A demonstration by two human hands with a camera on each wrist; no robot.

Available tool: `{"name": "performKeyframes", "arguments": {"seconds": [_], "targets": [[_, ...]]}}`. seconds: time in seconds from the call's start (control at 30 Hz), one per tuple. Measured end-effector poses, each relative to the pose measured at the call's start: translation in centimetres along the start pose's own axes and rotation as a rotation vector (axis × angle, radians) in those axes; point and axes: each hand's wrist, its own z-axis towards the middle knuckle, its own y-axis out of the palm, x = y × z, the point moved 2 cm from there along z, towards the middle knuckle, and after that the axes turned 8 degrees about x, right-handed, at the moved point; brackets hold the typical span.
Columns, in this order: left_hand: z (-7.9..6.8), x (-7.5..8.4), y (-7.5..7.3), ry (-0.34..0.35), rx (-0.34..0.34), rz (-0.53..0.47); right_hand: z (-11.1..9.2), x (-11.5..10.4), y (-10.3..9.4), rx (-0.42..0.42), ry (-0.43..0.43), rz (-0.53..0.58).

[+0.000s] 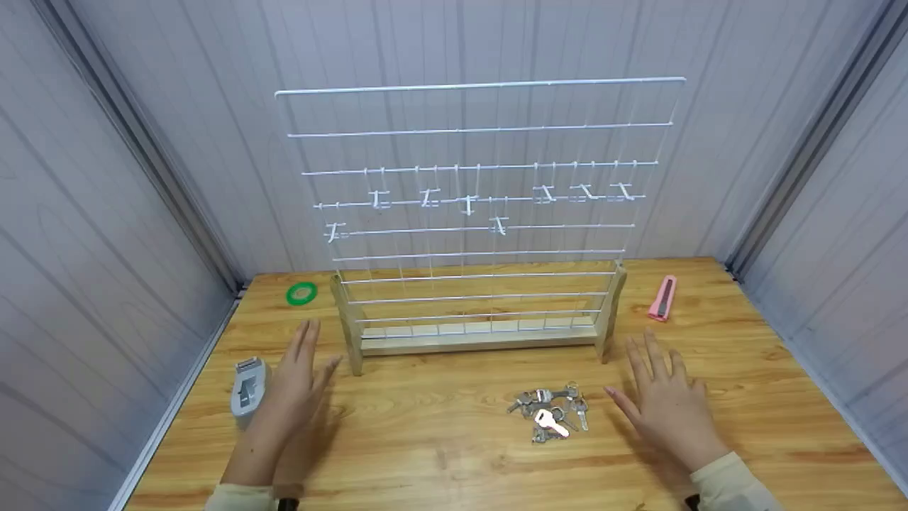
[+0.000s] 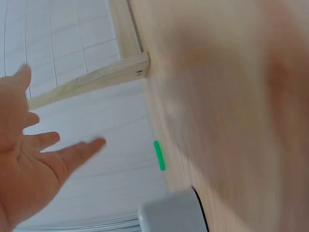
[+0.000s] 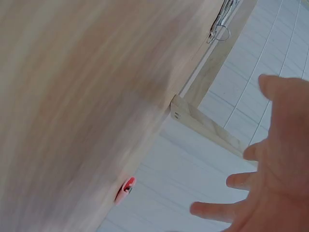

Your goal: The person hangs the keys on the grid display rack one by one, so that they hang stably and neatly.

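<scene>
My left hand (image 1: 292, 389) hovers over the left part of the table, fingers extended and holding nothing. Close beside it is a grey tape dispenser (image 1: 247, 410). On the other side my right hand (image 1: 670, 411) is spread with nothing in it, to the right of a small heap of metal keys (image 1: 550, 420), some with rings. Between the hands and farther back stands a white wire rack (image 1: 482, 254) on a wooden base (image 1: 482, 344). Several white hooks (image 1: 468, 204) hang across its middle rows, with no keys on them.
A green tape roll (image 1: 289, 294) lies left of the rack, and a pink utility knife (image 1: 662, 304) lies to its right. The wooden table (image 1: 425, 454) is bordered by pale panel walls (image 1: 170, 106) at the back and both sides.
</scene>
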Motion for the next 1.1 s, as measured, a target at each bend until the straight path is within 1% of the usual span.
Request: {"name": "performKeyframes", "arguments": {"seconds": [0.13, 0.23, 0.33, 0.43, 0.57, 0.63, 0.7, 0.73, 0.8, 0.93, 1.03, 1.1], "targets": [[2.6, 0.0, -0.3, -0.038, 0.011, -0.121, 0.3, -0.5, -0.2, 0.013, -0.023, 0.02], [4.4, 0.2, -0.4, -0.042, 0.005, -0.184, 0.7, -1.0, -0.3, 0.022, -0.032, 0.053], [5.9, 0.7, -0.4, -0.044, -0.014, -0.255, 1.0, -1.7, -0.6, 0.048, -0.042, 0.103], [7.1, 1.0, -0.5, -0.048, -0.025, -0.314, 1.3, -2.5, -0.9, 0.096, -0.066, 0.159], [8.3, 1.2, -0.4, -0.02, -0.017, -0.369, 1.6, -3.5, -1.1, 0.155, -0.108, 0.214], [8.7, 1.1, -0.3, -0.012, -0.018, -0.395, 1.7, -4.0, -1.2, 0.166, -0.124, 0.239], [8.9, 1.1, 0.0, -0.014, -0.025, -0.429, 1.7, -4.4, -1.2, 0.161, -0.131, 0.281], [9.0, 1.0, 0.1, -0.018, -0.028, -0.448, 1.7, -4.5, -1.2, 0.143, -0.126, 0.316], [9.0, 0.9, 0.3, -0.032, -0.028, -0.484, 1.7, -4.8, -1.2, 0.078, -0.109, 0.407], [9.0, 0.8, 0.6, -0.044, -0.007, -0.529, 2.2, -5.1, -1.1, -0.101, -0.028, 0.586], [9.0, 0.8, 0.6, -0.033, 0.002, -0.542, 2.7, -4.8, -0.7, -0.191, 0.031, 0.646], [9.0, 0.8, 0.6, -0.023, 0.0, -0.546, 3.0, -4.3, -0.3, -0.237, 0.069, 0.689]]}}
